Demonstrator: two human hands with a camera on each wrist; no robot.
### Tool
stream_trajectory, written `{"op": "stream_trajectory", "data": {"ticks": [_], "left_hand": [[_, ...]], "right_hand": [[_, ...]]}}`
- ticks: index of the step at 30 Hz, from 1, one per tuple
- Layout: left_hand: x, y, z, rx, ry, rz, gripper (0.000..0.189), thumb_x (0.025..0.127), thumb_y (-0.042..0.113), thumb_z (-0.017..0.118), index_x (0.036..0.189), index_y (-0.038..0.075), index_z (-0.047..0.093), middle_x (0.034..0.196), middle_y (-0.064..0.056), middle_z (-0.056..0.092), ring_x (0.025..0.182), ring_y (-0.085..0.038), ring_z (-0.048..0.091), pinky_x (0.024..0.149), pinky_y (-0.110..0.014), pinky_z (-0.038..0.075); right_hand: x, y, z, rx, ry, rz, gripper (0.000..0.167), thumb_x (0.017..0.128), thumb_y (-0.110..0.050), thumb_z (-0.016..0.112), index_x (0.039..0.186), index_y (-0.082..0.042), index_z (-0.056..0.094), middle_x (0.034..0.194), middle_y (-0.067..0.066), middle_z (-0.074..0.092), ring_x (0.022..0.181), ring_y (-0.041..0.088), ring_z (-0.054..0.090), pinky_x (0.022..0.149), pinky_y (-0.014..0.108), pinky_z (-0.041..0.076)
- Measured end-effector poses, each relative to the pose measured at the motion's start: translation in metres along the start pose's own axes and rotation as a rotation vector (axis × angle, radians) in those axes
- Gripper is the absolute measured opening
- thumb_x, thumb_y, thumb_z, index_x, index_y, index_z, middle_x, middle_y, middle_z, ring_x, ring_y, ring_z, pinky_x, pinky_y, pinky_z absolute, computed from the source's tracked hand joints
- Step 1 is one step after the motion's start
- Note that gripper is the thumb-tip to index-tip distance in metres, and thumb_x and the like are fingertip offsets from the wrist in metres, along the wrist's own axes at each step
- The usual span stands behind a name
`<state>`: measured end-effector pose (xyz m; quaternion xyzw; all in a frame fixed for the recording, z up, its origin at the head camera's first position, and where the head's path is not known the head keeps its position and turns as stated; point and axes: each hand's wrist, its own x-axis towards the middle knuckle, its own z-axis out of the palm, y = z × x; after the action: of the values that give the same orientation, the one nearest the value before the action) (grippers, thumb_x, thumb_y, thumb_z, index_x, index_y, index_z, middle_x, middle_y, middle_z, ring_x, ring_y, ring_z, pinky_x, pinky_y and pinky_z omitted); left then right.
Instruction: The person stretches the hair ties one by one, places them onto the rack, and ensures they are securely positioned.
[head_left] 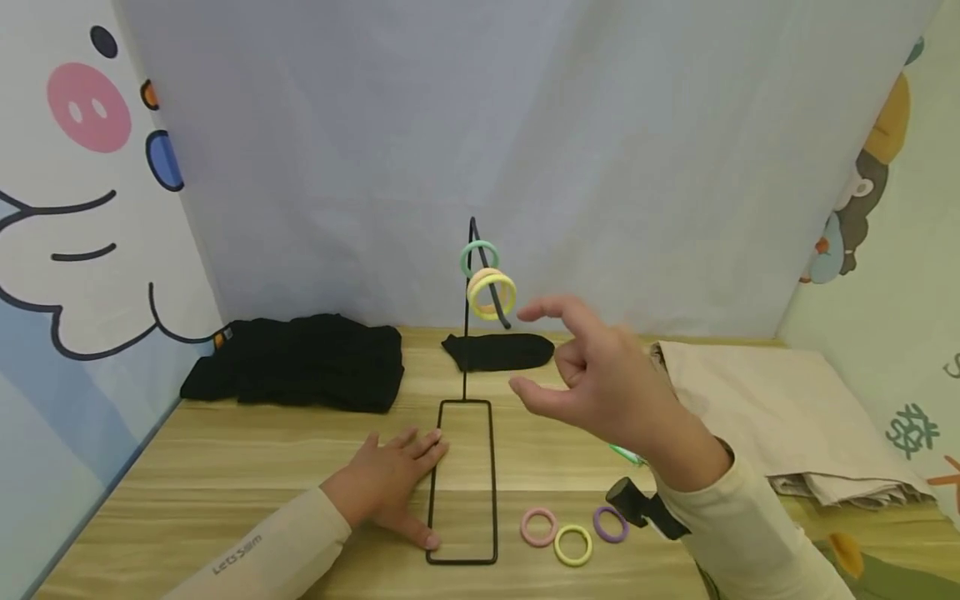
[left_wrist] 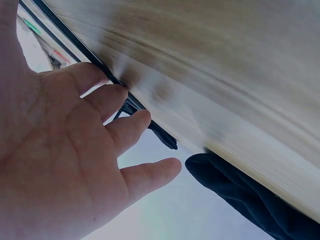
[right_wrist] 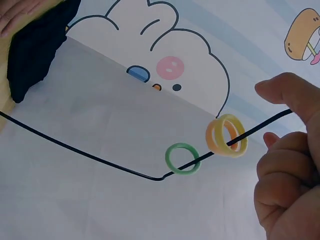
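Near the tip of the rod point(right_wrist: 270, 122), neither hand grips anything

At your left, the left hand point(head_left: 386, 479) lies spread, thumb and fingertips at the left bar of the black wire stand's point(head_left: 492, 467) base, seemingly steadying it. Next, the rod slopes out from the top of the upright, with the green ring point(head_left: 480, 243) nearer the bend and the peach ring point(right_wrist: 210, 137) and yellow ring point(head_left: 513, 296) bunched nearer the tip. Lower right, the pink ring point(head_left: 523, 527), second yellow ring point(head_left: 558, 546) and purple ring point(head_left: 597, 521) lie loose on the table point(head_left: 262, 467). Farther right, your right hand point(head_left: 611, 379) has thumb and index finger well apart, pinching nothing, just beside the tip. Your step reads best as threading rings, between one and the next, though unloading is possible too. If threading, your next move calls for pinching a loose ring and bringing its hole to the tip
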<state>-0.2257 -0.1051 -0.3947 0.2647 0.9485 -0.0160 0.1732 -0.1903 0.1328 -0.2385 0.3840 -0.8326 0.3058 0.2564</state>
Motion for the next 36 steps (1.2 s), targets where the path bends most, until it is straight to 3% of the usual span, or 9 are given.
{"op": "stream_trajectory", "data": {"ticks": [10,15,18,22,26,30,36], "left_hand": [[-0.003,0.0,-0.001,-0.02,0.015,0.002,0.117,0.054,0.081,0.062,0.148,0.022,0.024,0.155,0.003,0.018,0.143,-0.027,0.017,0.103,-0.065,0.022],[-0.003,-0.001,0.001,-0.021,0.022,0.012,0.117,0.054,0.082,0.06,0.148,0.022,0.023,0.156,0.003,0.018,0.142,-0.028,0.018,0.103,-0.065,0.022],[-0.002,-0.002,0.001,-0.022,0.026,0.014,0.117,0.054,0.081,0.061,0.148,0.022,0.024,0.156,0.003,0.018,0.142,-0.028,0.018,0.103,-0.065,0.022],[-0.003,-0.002,0.001,-0.024,0.033,0.017,0.117,0.055,0.081,0.062,0.148,0.021,0.024,0.155,0.002,0.019,0.142,-0.028,0.019,0.102,-0.066,0.022],[-0.003,-0.001,0.001,-0.02,0.03,0.024,0.117,0.055,0.081,0.062,0.148,0.021,0.024,0.155,0.001,0.018,0.142,-0.029,0.019,0.102,-0.066,0.023],[-0.003,-0.001,0.0,-0.006,0.031,0.02,0.117,0.055,0.08,0.062,0.148,0.021,0.024,0.156,0.001,0.018,0.142,-0.028,0.019,0.102,-0.065,0.024],[-0.002,-0.001,0.0,-0.007,0.036,0.022,0.116,0.056,0.08,0.062,0.148,0.02,0.024,0.155,0.001,0.019,0.142,-0.028,0.019,0.102,-0.065,0.023]], "right_hand": [[-0.036,0.026,0.024,0.398,-0.263,0.297,0.046,0.075,-0.01,0.076,0.115,-0.008,0.054,0.044,-0.006,0.02,0.039,-0.002,0.018,0.045,0.02,0.032],[-0.057,0.047,0.039,0.474,-0.451,0.406,0.047,0.076,-0.017,0.076,0.117,-0.007,0.055,0.046,-0.01,0.024,0.039,0.0,0.022,0.047,0.019,0.036],[-0.07,0.063,0.05,0.514,-0.58,0.449,0.045,0.078,-0.015,0.075,0.117,-0.006,0.056,0.046,-0.009,0.025,0.039,0.001,0.022,0.044,0.018,0.031],[-0.086,0.076,0.062,0.469,-0.694,0.526,0.043,0.077,-0.014,0.075,0.115,-0.007,0.057,0.046,-0.009,0.025,0.039,0.003,0.02,0.04,0.016,0.024],[-0.1,0.076,0.07,0.363,-0.734,0.602,0.045,0.074,-0.019,0.077,0.111,-0.007,0.056,0.046,-0.01,0.027,0.04,0.003,0.021,0.039,0.017,0.022],[-0.108,0.07,0.076,0.295,-0.749,0.628,0.045,0.069,-0.019,0.079,0.105,-0.006,0.056,0.048,-0.011,0.033,0.042,0.003,0.029,0.041,0.018,0.027],[-0.114,0.066,0.081,0.201,-0.768,0.645,0.045,0.062,-0.021,0.085,0.095,-0.01,0.057,0.066,-0.007,0.052,0.056,0.006,0.042,0.051,0.021,0.038]]}}
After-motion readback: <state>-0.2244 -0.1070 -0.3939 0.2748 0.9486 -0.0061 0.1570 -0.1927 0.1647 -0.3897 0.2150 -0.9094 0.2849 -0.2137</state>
